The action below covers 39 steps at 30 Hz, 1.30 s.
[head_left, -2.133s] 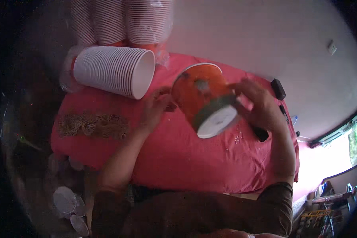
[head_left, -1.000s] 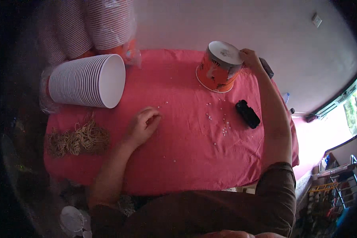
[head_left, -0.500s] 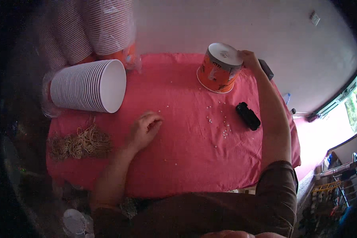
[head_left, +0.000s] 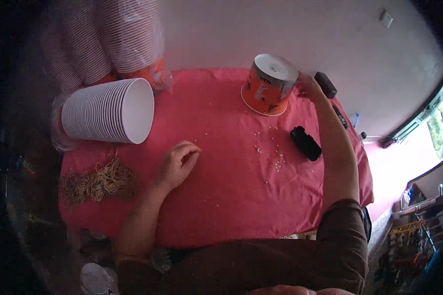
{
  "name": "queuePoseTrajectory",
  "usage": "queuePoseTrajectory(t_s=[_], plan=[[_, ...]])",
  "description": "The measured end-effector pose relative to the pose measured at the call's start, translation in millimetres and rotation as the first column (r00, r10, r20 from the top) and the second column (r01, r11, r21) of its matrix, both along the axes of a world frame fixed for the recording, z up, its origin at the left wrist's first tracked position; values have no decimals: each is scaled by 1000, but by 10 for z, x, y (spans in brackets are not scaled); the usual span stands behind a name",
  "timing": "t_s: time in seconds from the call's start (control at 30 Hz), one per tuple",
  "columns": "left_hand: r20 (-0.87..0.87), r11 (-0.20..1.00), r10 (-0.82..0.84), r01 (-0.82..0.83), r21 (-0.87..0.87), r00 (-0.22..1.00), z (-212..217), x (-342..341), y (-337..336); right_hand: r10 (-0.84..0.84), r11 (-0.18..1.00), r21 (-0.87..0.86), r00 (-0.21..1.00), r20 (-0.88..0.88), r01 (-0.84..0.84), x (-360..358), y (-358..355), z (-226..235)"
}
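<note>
An orange paper bucket with a grey band stands upside down at the far right of the red tablecloth, its pale base facing up. My right hand is at the bucket's right side; its fingers are blurred and partly hidden, so their grip is unclear. Over the middle of the cloth my left hand is curled, thumb and forefinger pressed together. Whatever may be in that pinch is too small to make out. Small white bits lie scattered between the bucket and a black plastic object.
A nested stack of white buckets lies on its side at the left. Behind it rise plastic-wrapped bucket stacks. A tangled tan bundle of bands or string rests at the near left. A dark block sits beyond my right wrist.
My right hand has come down from the bucket's top edge to lower along its side. The bucket looks nearly unmoved. My left hand keeps its place and its pinch.
</note>
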State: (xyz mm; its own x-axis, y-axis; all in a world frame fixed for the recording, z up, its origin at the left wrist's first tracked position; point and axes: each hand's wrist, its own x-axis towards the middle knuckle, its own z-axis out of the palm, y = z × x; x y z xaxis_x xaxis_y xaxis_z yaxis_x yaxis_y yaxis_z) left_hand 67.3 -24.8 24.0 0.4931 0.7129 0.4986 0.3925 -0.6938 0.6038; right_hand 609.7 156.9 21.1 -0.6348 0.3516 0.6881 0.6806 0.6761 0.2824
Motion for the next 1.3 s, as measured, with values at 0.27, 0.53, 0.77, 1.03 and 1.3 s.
queuePoseTrajectory(t_s=[0.27, 0.53, 0.77, 1.03, 1.3], plan=[[1, 1000, 19, -19, -16, 1000, -35, -131, -46, -858, 190, -915, 392, -330, -356, -328, -173, -238], [-39, 997, 73, -72, 9, 997, -47, -187, -62, -630, 574, -573, 763, 146, 584, -351, -80, 174], [61, 998, 48, -46, -34, 997, -68, -76, -8, -93, 995, -89, 652, -752, 40, -1440, -644, 1173], [261, 868, 235, -323, 378, 936, 340, -164, 21, 101, 868, -381, 864, -494, -319, -3207, -1154, 884], [357, 619, 556, -660, 425, 751, 554, -875, 268, 229, 586, -584, 806, -545, -562, -4705, -1161, 327]])
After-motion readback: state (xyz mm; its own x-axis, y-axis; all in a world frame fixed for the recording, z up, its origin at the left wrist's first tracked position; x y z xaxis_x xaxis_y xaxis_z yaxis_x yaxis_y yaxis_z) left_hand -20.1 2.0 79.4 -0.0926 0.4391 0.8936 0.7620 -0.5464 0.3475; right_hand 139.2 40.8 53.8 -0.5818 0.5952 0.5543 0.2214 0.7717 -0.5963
